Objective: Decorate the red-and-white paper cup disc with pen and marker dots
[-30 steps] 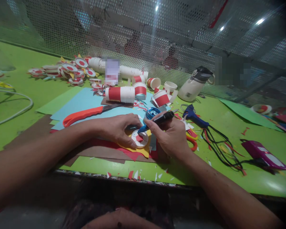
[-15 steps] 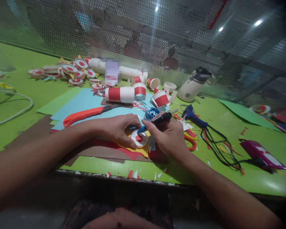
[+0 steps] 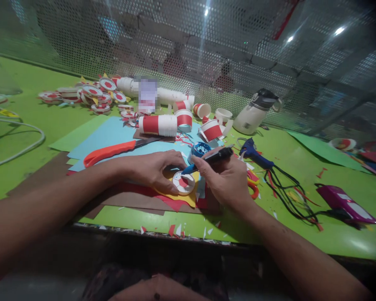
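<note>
Near the middle of the frame, a small round white disc with a red centre and dark lines [image 3: 185, 184] sits above a piece of yellow paper [image 3: 191, 201]. The left hand [image 3: 158, 168] has its grip around the disc's left edge, thumb at the near side. The right hand [image 3: 228, 180] has its grip closed on a black-and-blue marker pen [image 3: 218, 155], whose blue end reaches the upper part of the disc.

On the bright green counter [image 3: 316, 240], above the hands, a red-and-white stack of paper cups [image 3: 158, 125] lies on its side, the cups nested one inside another. A longer white stack of cups [image 3: 174, 96] lies behind it, partly covered by a blurred patch. To its right, a red-banded paper cup [image 3: 184, 120] and a tilted white paper cup [image 3: 223, 113] show pale insides. A white bottle with a black lid [image 3: 249, 120] leans at the upper right; its contents cannot be seen. Just beyond the marker is a blue round object [image 3: 200, 148], partly hidden, perhaps a container. A heap of red-and-white discs [image 3: 92, 90] lies upper left, and an orange-handled knife [image 3: 109, 153] left of centre.
</note>
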The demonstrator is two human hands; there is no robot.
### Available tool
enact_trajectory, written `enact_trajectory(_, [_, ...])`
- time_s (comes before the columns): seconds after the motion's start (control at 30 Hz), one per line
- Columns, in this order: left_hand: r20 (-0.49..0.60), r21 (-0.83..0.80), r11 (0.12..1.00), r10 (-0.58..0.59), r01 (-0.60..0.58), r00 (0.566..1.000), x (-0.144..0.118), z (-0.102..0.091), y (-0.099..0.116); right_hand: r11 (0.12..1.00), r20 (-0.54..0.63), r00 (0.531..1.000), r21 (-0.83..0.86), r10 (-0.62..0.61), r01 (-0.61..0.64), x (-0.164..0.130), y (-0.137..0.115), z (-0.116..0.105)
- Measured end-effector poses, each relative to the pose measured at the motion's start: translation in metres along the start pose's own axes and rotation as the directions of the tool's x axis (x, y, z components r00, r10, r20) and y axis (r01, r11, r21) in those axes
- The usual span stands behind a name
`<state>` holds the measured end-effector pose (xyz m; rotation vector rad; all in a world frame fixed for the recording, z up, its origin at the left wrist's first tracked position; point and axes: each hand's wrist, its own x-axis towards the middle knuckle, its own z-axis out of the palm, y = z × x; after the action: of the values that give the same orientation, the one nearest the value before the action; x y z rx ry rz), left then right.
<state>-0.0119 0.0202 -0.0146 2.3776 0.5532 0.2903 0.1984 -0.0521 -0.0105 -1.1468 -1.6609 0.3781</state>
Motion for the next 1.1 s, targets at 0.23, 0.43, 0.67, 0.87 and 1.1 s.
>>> enact_trajectory(0.23, [0.008, 0.001, 0.999, -0.034, 0.034, 0.999, 0.0, -0.001, 0.002, 0.988, -0.08, 0.996, 0.153, 0.033, -0.021, 0.004, -0.015, -0.005])
enact_trajectory(0.43, [-0.003, -0.006, 0.998, -0.064, 0.064, 0.998, 0.0, 0.001, -0.003, 0.972, 0.078, 0.989, 0.19, 0.128, -0.141, 0.006, -0.018, -0.008])
enact_trajectory(0.67, [0.017, 0.021, 0.999, -0.05, 0.05, 0.999, 0.001, 0.0, -0.003, 0.947, 0.215, 0.96, 0.226, 0.18, -0.228, 0.011, -0.018, -0.013])
enact_trajectory(0.87, [0.019, -0.002, 0.998, -0.055, 0.055, 0.998, 0.001, -0.001, 0.001, 0.96, 0.236, 0.954, 0.164, 0.184, -0.225, 0.009, -0.02, -0.012])
enact_trajectory(1.1, [0.018, -0.017, 0.997, -0.073, 0.074, 0.997, 0.0, -0.001, 0.002, 0.961, 0.239, 0.961, 0.2, 0.14, -0.19, 0.007, -0.015, -0.006])
